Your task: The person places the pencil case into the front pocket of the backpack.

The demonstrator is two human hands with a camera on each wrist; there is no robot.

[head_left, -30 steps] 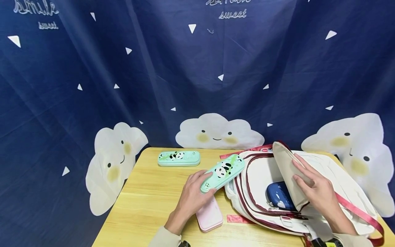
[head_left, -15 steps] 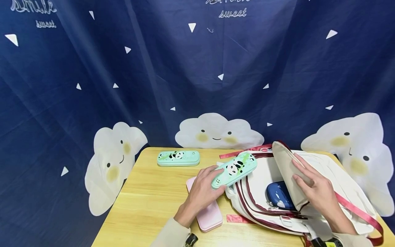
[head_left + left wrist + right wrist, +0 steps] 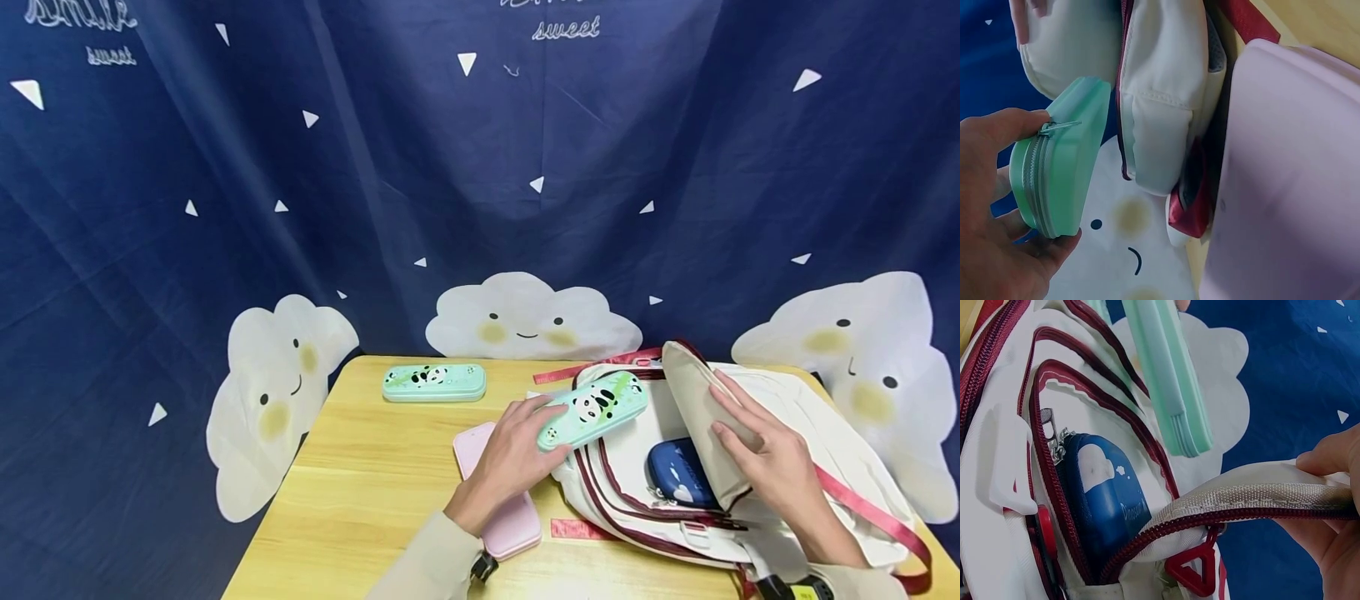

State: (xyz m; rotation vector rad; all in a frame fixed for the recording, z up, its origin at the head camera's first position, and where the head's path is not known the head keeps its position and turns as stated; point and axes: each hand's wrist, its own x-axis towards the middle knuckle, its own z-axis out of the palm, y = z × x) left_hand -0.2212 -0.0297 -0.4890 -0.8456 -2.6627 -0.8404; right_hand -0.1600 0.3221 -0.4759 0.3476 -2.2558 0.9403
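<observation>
A mint-green zippered pencil case (image 3: 594, 410) with a panda print is gripped at its near end by my left hand (image 3: 510, 450). Its far end overlaps the opened front pocket of a white backpack (image 3: 795, 417) with dark red zips. My right hand (image 3: 772, 458) holds the pocket's beige flap (image 3: 705, 417) raised; in the right wrist view the thumb (image 3: 1329, 453) lies on one face, other fingers behind. Inside the pocket sits a dark blue case (image 3: 1107, 494) with white print. The left wrist view shows the mint case's zip side (image 3: 1063, 162) between thumb and fingers.
A pink case (image 3: 513, 525) lies on the wooden table (image 3: 360, 492) under my left forearm. Another mint panda pencil case (image 3: 435, 383) lies at the table's back left. Red straps (image 3: 581, 531) stick out from the backpack. A dark blue cloud-print curtain (image 3: 480, 167) hangs behind.
My left hand has carried the mint pencil case rightward, from beside the backpack to over the pocket's edge. The right hand and flap have stayed in place.
</observation>
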